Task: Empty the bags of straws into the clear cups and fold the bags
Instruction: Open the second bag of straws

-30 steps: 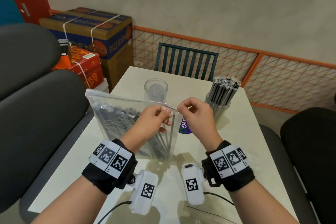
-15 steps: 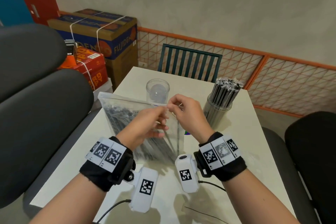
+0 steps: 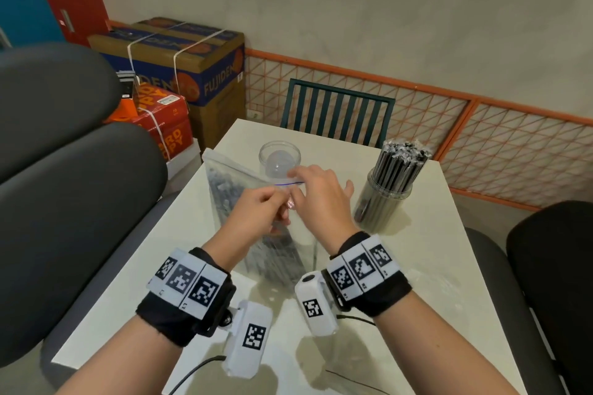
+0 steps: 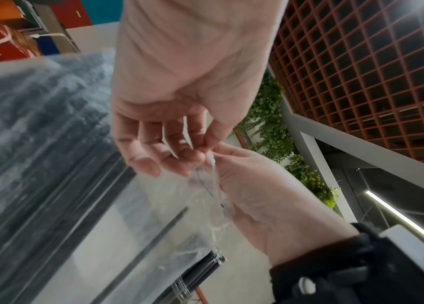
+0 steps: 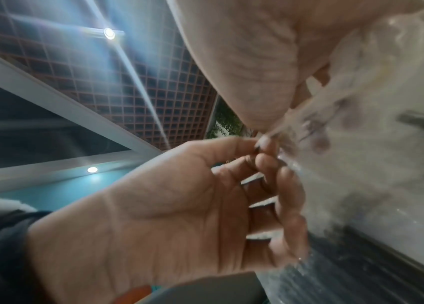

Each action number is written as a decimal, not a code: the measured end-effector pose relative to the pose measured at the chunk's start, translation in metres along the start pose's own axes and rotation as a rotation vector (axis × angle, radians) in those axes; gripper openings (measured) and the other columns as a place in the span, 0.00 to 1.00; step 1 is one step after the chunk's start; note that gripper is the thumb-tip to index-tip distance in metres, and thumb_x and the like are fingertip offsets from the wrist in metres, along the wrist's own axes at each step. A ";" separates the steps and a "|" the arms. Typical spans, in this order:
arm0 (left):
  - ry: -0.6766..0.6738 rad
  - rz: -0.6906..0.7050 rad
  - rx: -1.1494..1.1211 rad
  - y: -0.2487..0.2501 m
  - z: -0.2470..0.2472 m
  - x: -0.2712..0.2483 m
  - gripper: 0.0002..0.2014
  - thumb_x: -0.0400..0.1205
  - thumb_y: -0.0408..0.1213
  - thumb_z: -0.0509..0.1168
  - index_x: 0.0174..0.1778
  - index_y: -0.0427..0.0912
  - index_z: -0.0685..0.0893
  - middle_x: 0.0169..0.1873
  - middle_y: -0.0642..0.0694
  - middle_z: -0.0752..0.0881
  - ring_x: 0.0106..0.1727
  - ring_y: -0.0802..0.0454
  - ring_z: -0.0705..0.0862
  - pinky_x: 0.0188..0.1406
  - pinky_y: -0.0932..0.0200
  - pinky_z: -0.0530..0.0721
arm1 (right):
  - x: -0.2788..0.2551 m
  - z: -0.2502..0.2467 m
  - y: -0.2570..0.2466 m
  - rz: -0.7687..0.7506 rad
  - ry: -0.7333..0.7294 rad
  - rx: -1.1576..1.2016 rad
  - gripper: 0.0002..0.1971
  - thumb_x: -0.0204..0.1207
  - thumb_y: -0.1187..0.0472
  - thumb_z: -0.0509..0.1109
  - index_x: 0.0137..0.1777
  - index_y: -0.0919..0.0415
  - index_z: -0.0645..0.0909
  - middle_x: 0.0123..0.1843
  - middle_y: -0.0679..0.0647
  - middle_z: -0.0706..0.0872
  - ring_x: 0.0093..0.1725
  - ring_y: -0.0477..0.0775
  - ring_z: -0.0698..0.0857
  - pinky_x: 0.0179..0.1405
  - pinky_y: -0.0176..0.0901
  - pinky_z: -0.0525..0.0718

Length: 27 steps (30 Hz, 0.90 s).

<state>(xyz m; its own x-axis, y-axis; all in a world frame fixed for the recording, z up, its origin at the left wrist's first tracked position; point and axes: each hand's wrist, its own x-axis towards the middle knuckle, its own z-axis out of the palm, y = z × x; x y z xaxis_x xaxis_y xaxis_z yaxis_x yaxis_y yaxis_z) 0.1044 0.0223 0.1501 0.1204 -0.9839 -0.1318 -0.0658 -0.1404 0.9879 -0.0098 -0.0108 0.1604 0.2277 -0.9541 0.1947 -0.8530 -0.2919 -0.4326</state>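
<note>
A clear zip bag (image 3: 231, 189) full of black straws stands upright on the white table (image 3: 433, 266). My left hand (image 3: 279, 202) pinches its top edge near the right corner. My right hand (image 3: 298, 181) pinches the same edge just beyond, where a blue zip line shows. In the left wrist view my left hand (image 4: 200, 152) nips the film of the bag (image 4: 36, 144). Seen from the right wrist, my right hand (image 5: 278, 127) grips the bag (image 5: 374, 164), with fingers showing through the plastic. An empty clear cup (image 3: 279, 159) stands right behind the bag. Another clear cup (image 3: 385, 199), packed with black straws, stands to the right.
Dark padded chairs flank the table at the left (image 3: 64, 202) and the right (image 3: 552, 266). A green slatted chair (image 3: 337, 112) faces the far edge. Strapped cardboard boxes (image 3: 179, 64) are stacked at the back left. A thin cable (image 3: 353, 378) lies near the front edge.
Both hands kept hold of the bag's top edge and carried it away from me, toward the empty cup. The bag has turned more edge-on, and the blue zip line now shows.
</note>
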 end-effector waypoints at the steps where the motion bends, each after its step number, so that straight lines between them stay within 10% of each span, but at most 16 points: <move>1: 0.022 0.000 0.013 0.002 0.001 0.001 0.16 0.84 0.38 0.59 0.31 0.40 0.82 0.25 0.46 0.79 0.27 0.56 0.81 0.30 0.62 0.83 | -0.002 0.000 -0.004 -0.021 0.014 -0.006 0.12 0.82 0.54 0.60 0.62 0.48 0.80 0.63 0.47 0.82 0.66 0.54 0.74 0.74 0.70 0.56; 10: 0.190 -0.051 -0.071 0.001 -0.014 0.011 0.17 0.85 0.38 0.56 0.30 0.40 0.77 0.23 0.46 0.75 0.22 0.58 0.79 0.26 0.61 0.82 | 0.013 -0.001 -0.001 0.068 0.079 0.098 0.10 0.83 0.52 0.60 0.56 0.49 0.82 0.52 0.47 0.87 0.56 0.53 0.81 0.72 0.67 0.62; 14: 0.194 -0.032 -0.052 -0.010 -0.013 0.005 0.17 0.84 0.34 0.57 0.28 0.39 0.77 0.20 0.47 0.75 0.25 0.53 0.76 0.29 0.59 0.79 | 0.026 -0.006 0.003 0.188 0.072 0.015 0.09 0.83 0.56 0.61 0.54 0.48 0.83 0.51 0.49 0.88 0.60 0.56 0.81 0.73 0.79 0.44; 18: 0.070 0.063 0.104 -0.005 -0.010 0.006 0.18 0.84 0.36 0.57 0.27 0.39 0.79 0.23 0.47 0.79 0.26 0.54 0.78 0.27 0.65 0.78 | 0.019 0.001 -0.017 -0.007 0.009 -0.070 0.11 0.82 0.55 0.61 0.58 0.46 0.82 0.57 0.48 0.84 0.64 0.53 0.78 0.71 0.81 0.34; 27: 0.106 0.018 0.116 0.005 -0.040 0.011 0.15 0.85 0.37 0.58 0.32 0.38 0.77 0.24 0.45 0.78 0.24 0.58 0.82 0.27 0.62 0.84 | 0.018 0.013 -0.021 -0.114 0.052 0.066 0.10 0.83 0.54 0.62 0.55 0.50 0.84 0.53 0.47 0.87 0.56 0.52 0.83 0.78 0.69 0.49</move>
<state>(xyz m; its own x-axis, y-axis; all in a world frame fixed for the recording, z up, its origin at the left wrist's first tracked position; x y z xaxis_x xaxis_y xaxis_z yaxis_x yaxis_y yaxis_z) 0.1452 0.0150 0.1571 0.2213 -0.9702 -0.0988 -0.1824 -0.1407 0.9731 0.0180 -0.0227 0.1619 0.2954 -0.9101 0.2905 -0.7901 -0.4037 -0.4613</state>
